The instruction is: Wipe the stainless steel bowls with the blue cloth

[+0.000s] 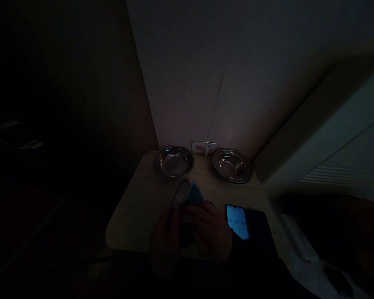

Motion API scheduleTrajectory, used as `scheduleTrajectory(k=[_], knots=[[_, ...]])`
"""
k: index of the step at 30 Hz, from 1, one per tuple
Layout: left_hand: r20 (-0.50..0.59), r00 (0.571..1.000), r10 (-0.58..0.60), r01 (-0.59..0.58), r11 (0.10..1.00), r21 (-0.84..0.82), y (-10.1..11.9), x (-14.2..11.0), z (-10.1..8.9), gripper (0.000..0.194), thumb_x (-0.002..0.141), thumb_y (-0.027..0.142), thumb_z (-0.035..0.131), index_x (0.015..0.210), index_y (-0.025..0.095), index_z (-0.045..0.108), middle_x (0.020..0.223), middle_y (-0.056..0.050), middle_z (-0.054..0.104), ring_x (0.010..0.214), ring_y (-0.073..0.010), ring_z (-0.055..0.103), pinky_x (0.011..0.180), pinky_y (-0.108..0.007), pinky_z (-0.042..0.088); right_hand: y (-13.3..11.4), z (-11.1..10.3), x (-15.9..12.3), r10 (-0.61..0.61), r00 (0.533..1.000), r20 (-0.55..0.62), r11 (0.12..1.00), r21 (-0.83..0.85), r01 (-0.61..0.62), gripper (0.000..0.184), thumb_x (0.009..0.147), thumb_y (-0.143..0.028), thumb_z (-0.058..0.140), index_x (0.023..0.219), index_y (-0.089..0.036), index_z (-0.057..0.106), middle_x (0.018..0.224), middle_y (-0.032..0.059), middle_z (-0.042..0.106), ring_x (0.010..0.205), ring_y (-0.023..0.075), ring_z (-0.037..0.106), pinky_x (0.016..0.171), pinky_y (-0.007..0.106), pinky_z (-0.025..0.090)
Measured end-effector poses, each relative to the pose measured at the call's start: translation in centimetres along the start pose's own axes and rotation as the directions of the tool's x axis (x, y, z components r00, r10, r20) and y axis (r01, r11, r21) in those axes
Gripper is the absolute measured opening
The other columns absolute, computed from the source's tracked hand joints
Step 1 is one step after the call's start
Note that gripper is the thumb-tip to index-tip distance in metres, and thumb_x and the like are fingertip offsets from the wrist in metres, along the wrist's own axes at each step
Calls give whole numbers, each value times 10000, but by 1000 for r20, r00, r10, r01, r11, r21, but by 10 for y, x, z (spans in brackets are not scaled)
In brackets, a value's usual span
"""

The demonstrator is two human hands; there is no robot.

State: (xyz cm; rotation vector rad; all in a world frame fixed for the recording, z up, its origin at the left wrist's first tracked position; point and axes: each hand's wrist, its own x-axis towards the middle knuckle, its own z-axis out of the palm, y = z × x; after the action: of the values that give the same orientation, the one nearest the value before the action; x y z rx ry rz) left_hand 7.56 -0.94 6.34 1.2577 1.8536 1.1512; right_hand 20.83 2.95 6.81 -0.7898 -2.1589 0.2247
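The scene is very dark. My left hand (163, 241) grips the edge of a tilted steel plate (179, 195) held above the small wooden table (134, 211). My right hand (210, 230) presses a blue-green cloth (195, 194) against the plate's face, fingers closed round it. Two more steel plates lie flat at the table's far edge, one on the left (173, 161) and one on the right (232, 165).
A phone (237, 222) with a lit screen lies on the table just right of my right hand. A wall socket (202, 146) sits behind the plates. A white cabinet or door (336, 153) stands at right; the left side is dark.
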Motion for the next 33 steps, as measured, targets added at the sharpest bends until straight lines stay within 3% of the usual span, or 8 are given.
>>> scheduleTrajectory(k=[6, 10, 14, 18, 22, 24, 28, 33], knots=[[-16, 1000, -2, 2, 1000, -2, -3, -5, 2, 362, 811, 452, 391, 769, 168, 612, 707, -47, 665, 639, -160, 604, 567, -232, 451, 7, -1, -1, 44, 999, -8, 999, 17, -43, 306, 827, -117, 396, 1078, -156, 567, 1080, 98, 625, 899, 192, 564, 754, 358, 470], [4, 1000, 9, -9, 1000, 15, -3, -5, 2, 348, 816, 437, 389, 751, 175, 609, 664, -34, 652, 598, -151, 589, 549, -228, 442, 5, 0, -1, -48, 998, 47, 998, 51, 46, 296, 826, -118, 412, 1063, -181, 578, 1062, 69, 639, 833, 172, 574, 699, 330, 476], [-46, 999, 4, -3, 1000, 8, -1, -5, 1, 351, 811, 440, 391, 734, 172, 605, 656, -38, 648, 593, -152, 583, 532, -226, 435, 2, 1, 0, 75, 997, -25, 997, 35, -74, 295, 827, -114, 398, 1041, -172, 592, 1053, 82, 639, 899, 186, 570, 754, 357, 467], [-12, 1000, 6, -6, 999, -38, 0, -5, 0, 346, 809, 432, 396, 763, 169, 615, 669, -36, 651, 595, -148, 580, 528, -220, 432, 8, 4, 2, -16, 1000, 26, 993, 115, 13, 303, 822, -126, 413, 1054, -196, 595, 1051, 60, 644, 853, 171, 583, 710, 331, 480], [-57, 998, -28, 26, 999, -48, -1, 1, -2, 355, 803, 442, 401, 752, 163, 614, 674, -42, 650, 619, -157, 583, 557, -230, 440, 17, 14, 0, 213, 973, -88, 968, 158, -197, 302, 841, -119, 404, 1050, -208, 603, 1048, 64, 645, 946, 179, 581, 795, 353, 480], [-79, 995, -54, 51, 998, -40, -3, 6, -4, 355, 801, 445, 403, 760, 161, 612, 696, -46, 653, 637, -162, 585, 572, -235, 442, 10, 21, -10, 260, 958, -119, 955, 181, -236, 319, 846, -113, 410, 1090, -220, 586, 1089, 63, 629, 982, 181, 573, 806, 349, 483], [-104, 991, -82, 81, 997, -20, -5, 9, -8, 355, 801, 445, 396, 733, 160, 596, 666, -43, 639, 612, -157, 569, 565, -238, 434, -13, 29, -30, 182, 976, -123, 978, 127, -166, 392, 827, -86, 427, 1180, -219, 532, 1136, 74, 606, 923, 186, 576, 747, 342, 498], [-81, 995, -63, 59, 997, -49, -6, 5, -5, 363, 799, 458, 402, 741, 161, 601, 659, -42, 639, 597, -156, 565, 539, -235, 429, -10, 27, -14, 124, 984, -126, 990, 90, -113, 367, 814, -84, 435, 1136, -207, 559, 1094, 74, 625, 871, 184, 574, 728, 344, 495]])
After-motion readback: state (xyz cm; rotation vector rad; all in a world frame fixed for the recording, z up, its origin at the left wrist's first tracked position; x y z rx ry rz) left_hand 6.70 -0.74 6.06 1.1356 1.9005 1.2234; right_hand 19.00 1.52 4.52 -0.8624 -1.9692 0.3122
